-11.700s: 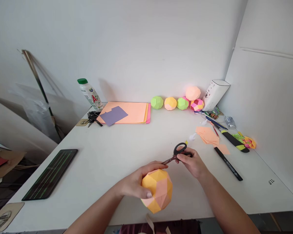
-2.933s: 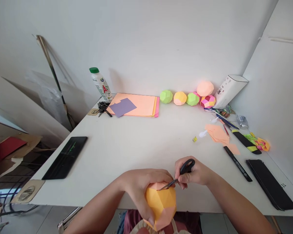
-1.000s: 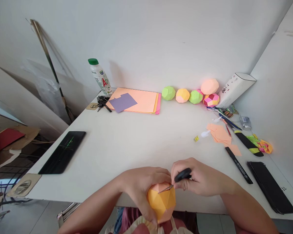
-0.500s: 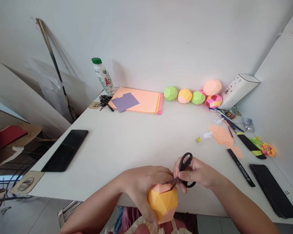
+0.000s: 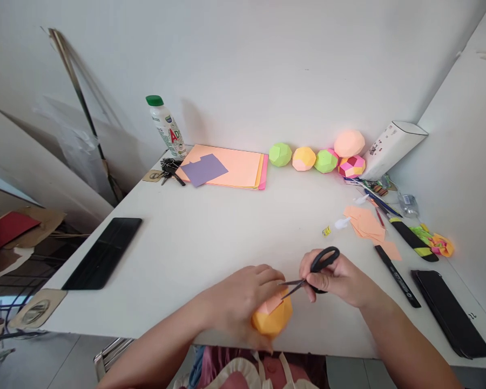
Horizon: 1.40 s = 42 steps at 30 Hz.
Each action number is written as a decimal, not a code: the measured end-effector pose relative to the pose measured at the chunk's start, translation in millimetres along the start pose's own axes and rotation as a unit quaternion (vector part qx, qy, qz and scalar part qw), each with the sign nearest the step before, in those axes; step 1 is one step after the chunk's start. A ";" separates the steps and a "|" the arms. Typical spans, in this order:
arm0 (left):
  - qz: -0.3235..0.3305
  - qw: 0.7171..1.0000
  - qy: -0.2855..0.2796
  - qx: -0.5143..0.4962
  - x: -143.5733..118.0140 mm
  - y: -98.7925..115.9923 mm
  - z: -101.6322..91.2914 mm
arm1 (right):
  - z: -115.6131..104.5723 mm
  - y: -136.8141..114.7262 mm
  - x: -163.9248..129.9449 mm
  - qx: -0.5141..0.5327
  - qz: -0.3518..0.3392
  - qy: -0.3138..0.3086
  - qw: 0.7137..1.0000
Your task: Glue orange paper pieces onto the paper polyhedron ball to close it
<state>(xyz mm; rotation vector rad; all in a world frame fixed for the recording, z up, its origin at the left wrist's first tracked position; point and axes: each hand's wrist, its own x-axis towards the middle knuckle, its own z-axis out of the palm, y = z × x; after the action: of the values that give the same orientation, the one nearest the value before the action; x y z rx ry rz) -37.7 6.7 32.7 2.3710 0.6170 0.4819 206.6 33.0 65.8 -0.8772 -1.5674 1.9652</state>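
Note:
My left hand point(image 5: 243, 300) is wrapped round a faceted paper ball point(image 5: 273, 321), mostly orange with a peach facet on its upper side. The ball is just above the table's front edge, its left side hidden by my fingers. In my right hand point(image 5: 328, 275) is a pair of black-handled scissors point(image 5: 323, 263). The blades are parted and point left, their tips at the top of the ball near my left fingers. Whether the blades touch the paper I cannot tell.
Several finished paper balls point(image 5: 303, 159) line the wall. Coloured sheets point(image 5: 243, 167) lie beside a bottle point(image 5: 168, 129). Peach paper pieces point(image 5: 366, 224), a black marker point(image 5: 397, 276), a cutter point(image 5: 413, 240) and a black case point(image 5: 449, 313) are at right. A black tablet point(image 5: 103, 254) lies left.
The ball has moved up and slightly right, away from my lap, and turned in my left hand. My right hand has shifted right and up with the scissors, whose blades stay parted.

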 end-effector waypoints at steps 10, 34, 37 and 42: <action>-0.163 0.888 0.314 0.293 11.8 -11.5 37.2 | 14.5 18.2 -6.6 -0.067 -0.104 0.181 0.976; -0.154 0.884 0.328 0.295 12.2 -13.2 50.2 | 44.8 28.5 -4.0 -0.265 -0.269 0.219 0.900; -0.145 0.890 0.314 0.298 11.9 -12.9 50.0 | 43.1 23.2 -5.2 -0.250 -0.236 0.212 0.915; -0.141 0.887 0.295 0.327 11.8 -7.9 50.4 | 40.9 12.7 -9.6 -0.154 -0.090 0.201 0.963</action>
<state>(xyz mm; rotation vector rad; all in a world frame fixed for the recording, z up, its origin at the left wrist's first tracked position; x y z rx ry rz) -6.4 -5.9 -7.2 2.6589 1.5917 0.9996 183.6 -4.1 61.0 -1.1291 -1.6561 1.3343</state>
